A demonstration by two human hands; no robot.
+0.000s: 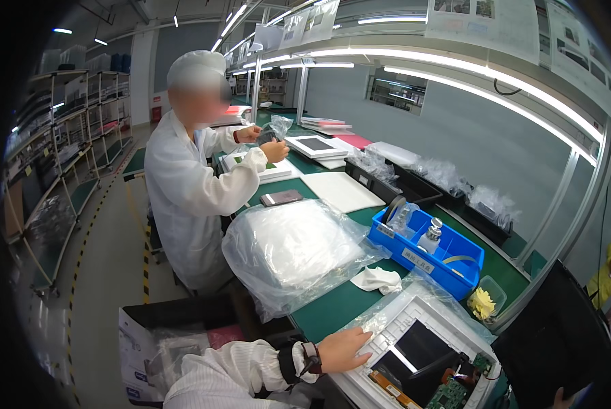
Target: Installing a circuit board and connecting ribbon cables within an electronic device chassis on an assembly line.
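My left hand (344,350) lies with fingers stretched out on the left rim of a white plastic housing (414,315). Inside the housing are dark flat panels (425,341), a green circuit board (449,395) and an orange-brown strip (392,388). Clear plastic wrap (385,315) lies under and around its far side. At the lower right, a tilted black flat panel (547,334) stands up beside the housing. My right hand (562,399) shows only in small part, its fingers at the panel's lower edge; the rest is out of view.
Beyond the housing are a white cloth (377,280), a blue divided tray (449,279) with a bottle (430,235), and a tub of yellow pieces (483,303). A plastic-wrapped white stack (295,245) sits on the green table. A co-worker (200,170) stands at left; an open carton (142,341) is below.
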